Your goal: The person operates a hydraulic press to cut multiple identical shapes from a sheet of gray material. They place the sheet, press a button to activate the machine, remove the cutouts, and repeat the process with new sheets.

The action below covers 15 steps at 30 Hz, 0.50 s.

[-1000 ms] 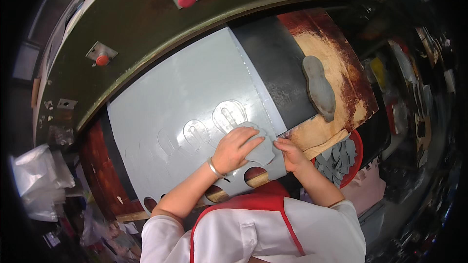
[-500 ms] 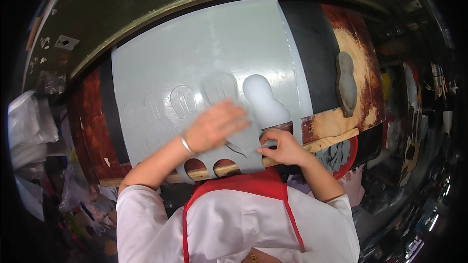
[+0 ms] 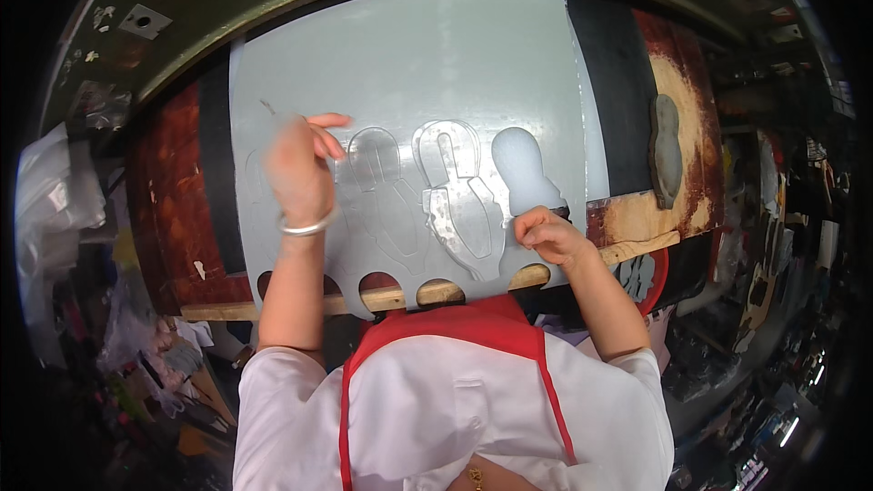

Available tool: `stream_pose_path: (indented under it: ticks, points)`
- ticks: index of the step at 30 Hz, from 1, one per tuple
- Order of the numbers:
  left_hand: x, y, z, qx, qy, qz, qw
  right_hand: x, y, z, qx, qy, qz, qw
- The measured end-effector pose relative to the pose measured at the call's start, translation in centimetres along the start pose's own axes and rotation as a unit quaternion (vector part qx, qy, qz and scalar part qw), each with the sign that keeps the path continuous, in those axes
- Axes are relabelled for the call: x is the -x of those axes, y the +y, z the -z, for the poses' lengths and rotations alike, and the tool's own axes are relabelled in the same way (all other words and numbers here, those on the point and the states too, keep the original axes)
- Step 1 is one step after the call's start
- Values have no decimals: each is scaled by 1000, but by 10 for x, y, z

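Left hand [image 3: 305,168] and right hand [image 3: 550,236] at a grey sheet [image 3: 391,55].
The left is blurred, fingers loosely spread; the right curls near a sole-shaped opening [image 3: 523,164], whether pinching I cannot tell. The sheet lies on the tabletop [image 3: 173,182], left of a peanut-shaped block [image 3: 667,150].

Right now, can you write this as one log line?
left hand: over sheet, blurred | right hand: beside white cutout | red tub: right side
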State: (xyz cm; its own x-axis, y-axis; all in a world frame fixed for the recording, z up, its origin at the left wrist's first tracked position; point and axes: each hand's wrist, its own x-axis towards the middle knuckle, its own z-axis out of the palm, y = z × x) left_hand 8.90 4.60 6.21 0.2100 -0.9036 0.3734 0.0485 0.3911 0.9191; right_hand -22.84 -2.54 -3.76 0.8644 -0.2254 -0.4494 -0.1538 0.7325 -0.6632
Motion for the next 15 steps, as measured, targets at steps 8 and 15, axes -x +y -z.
stream_pose_path:
  ticks: [8, 15]
  points:
    - [93, -53, -44, -331, -354, -46, 874, -13, 9, 0, -38, 1, 110, 993]
    - [35, -39, -50, -186, -111, 88, 972, 8, 0, -27, 88, 173, 134, 972]
